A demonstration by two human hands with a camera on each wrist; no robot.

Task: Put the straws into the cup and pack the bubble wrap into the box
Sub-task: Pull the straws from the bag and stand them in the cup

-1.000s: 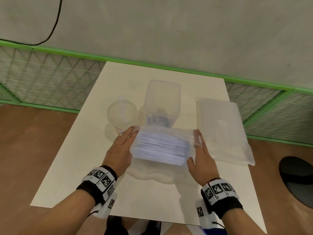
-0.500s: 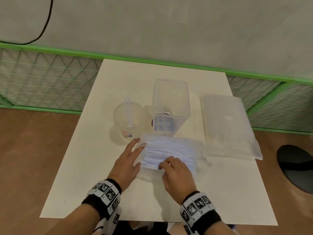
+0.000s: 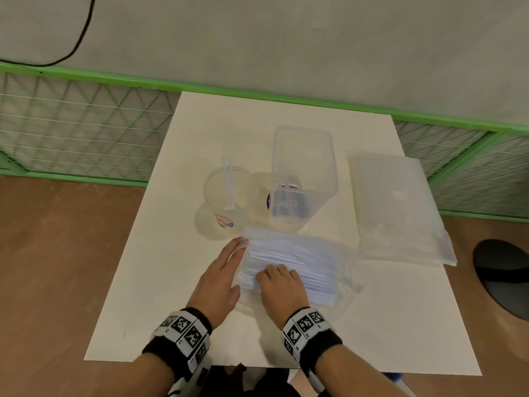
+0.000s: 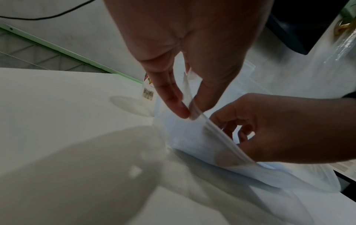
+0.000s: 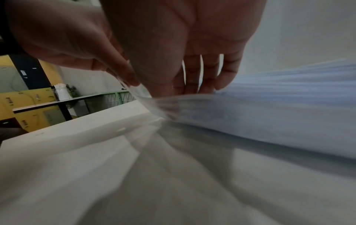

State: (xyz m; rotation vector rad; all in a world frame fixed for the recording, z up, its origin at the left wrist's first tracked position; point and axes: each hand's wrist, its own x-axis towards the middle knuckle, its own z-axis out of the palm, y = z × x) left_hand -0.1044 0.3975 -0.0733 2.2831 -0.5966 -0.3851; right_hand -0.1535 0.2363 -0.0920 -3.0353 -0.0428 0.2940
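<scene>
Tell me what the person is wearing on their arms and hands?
The left hand and right hand are bare, with no gloves. Each wrist has a black fabric wristband with a ring of white blocks printed with black-and-white square code patterns around it. The forearms are bare, with no sleeves in view. A thin cable seems to hang below the left band, though it is hard to make out.

A white table [image 3: 286, 116] is standing on a brown floor. A clear cup [image 3: 227, 196], a clear box [image 3: 303, 179] beside it, a bag of straws [image 3: 297, 267] nearer the front edge, and folded bubble wrap [image 3: 398, 207] at the right are lying directly on it.
</scene>
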